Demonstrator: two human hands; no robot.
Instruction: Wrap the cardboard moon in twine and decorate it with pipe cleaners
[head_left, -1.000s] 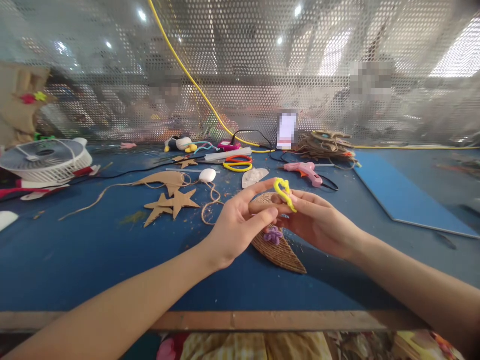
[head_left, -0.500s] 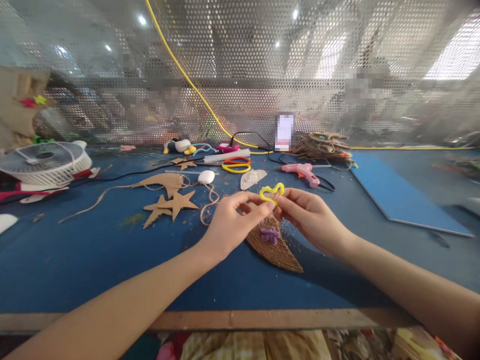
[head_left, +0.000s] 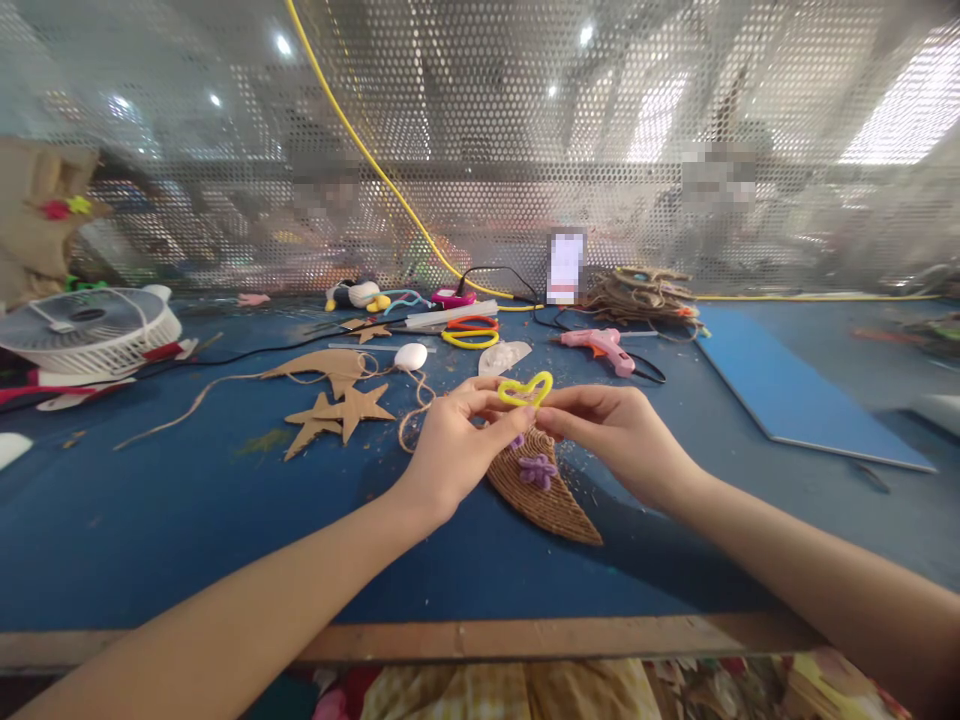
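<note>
A fuzzy yellow pipe cleaner [head_left: 546, 384], bent into a heart-like loop, is pinched between my two hands. The thumb and fingers of my left hand [head_left: 457, 445] close on its lower left side. At its lower right, my right hand [head_left: 626, 430] grips it with thumb and fingertips. Below them on the table lies a crescent wrapped in brown twine [head_left: 555, 515], its upper end partly hidden by my hands. A purple pipe-cleaner flower [head_left: 538, 471] sits on the crescent, and another bit of purple shows beside my left thumb.
Cardboard stars [head_left: 360, 410] and a white egg-shaped piece [head_left: 410, 357] with twine lie left of my hands. Behind are a pink glue gun [head_left: 600, 345], scissors [head_left: 470, 338] and a stack of twine pieces [head_left: 641, 295]. A blue board [head_left: 810, 390] lies right, a white fan [head_left: 90, 325] left.
The yellow loop has turned and shifted slightly left, and now looks more like a heart. My right hand has moved its grip down toward the loop's lower end.
</note>
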